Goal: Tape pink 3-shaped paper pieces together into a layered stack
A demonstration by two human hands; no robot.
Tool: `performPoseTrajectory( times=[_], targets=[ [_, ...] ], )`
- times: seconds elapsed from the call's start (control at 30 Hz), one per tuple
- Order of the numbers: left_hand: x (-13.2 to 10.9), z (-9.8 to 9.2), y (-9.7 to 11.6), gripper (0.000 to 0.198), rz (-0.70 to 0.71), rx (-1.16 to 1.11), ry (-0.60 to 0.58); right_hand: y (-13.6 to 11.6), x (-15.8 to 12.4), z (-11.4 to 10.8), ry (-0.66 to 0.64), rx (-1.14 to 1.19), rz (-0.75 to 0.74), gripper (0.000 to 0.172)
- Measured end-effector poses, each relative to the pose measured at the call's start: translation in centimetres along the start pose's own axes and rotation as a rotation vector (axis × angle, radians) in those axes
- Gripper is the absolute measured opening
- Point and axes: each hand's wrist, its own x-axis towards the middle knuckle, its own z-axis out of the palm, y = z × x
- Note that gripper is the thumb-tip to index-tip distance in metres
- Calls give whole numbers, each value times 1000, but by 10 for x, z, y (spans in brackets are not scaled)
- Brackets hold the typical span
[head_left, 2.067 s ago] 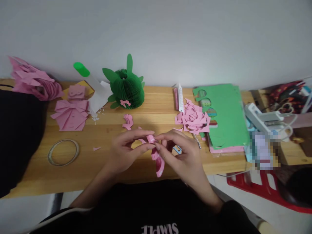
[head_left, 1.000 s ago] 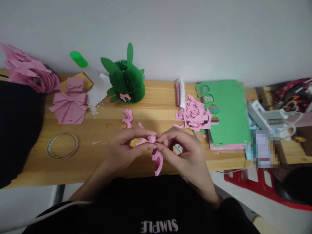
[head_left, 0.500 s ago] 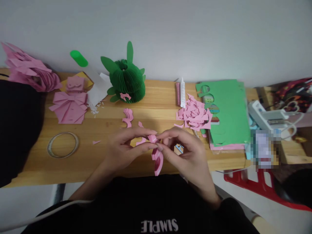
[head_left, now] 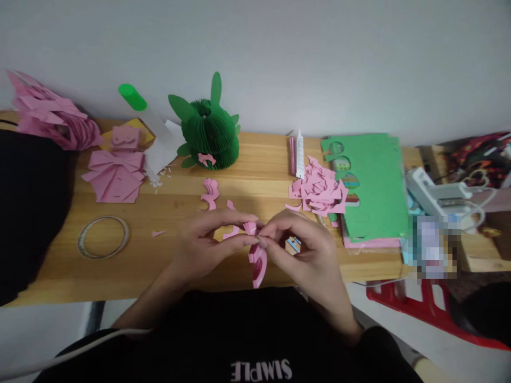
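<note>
Between my hands, near the table's front edge, is a curved stack of pink paper cut-outs (head_left: 259,266). My left hand (head_left: 211,234) pinches the upper part of this stack between thumb and fingers. Thumb and index finger of my right hand (head_left: 303,239) are pinched together at the stack's middle, their tips meeting the left thumb. The stack's lower end hangs free below the fingertips. Beyond my left hand lie curved pink paper pieces (head_left: 209,192) and small scraps. A pile of pink paper offcuts (head_left: 319,187) lies beyond my right hand.
A green honeycomb paper figure (head_left: 210,133) stands at the back. Folded pink paper (head_left: 115,175) and a roll of tape (head_left: 102,237) lie left. A white glue tube (head_left: 299,154), green paper sheets (head_left: 375,186) and a white power strip (head_left: 429,194) sit right. A red stool (head_left: 431,306) stands below.
The view has shifted very slightly. Both hands keep nearly the same pinch on the pink paper stack, with only tiny movement of the right fingertips.
</note>
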Motion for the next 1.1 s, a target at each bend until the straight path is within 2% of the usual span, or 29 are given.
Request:
performPoseTrajectory(
  times=[0.57, 0.87, 1.1],
  targets=[
    [0, -1, 1, 16, 24, -13, 5, 0, 0, 2, 17, 18, 40, 12],
    [0, -1, -5, 21, 199, -18, 11, 1, 1, 2, 11, 25, 0, 11],
    [1, -1, -5, 30, 282, 0, 16, 5, 2, 0, -22, 7, 11, 5]
  ],
)
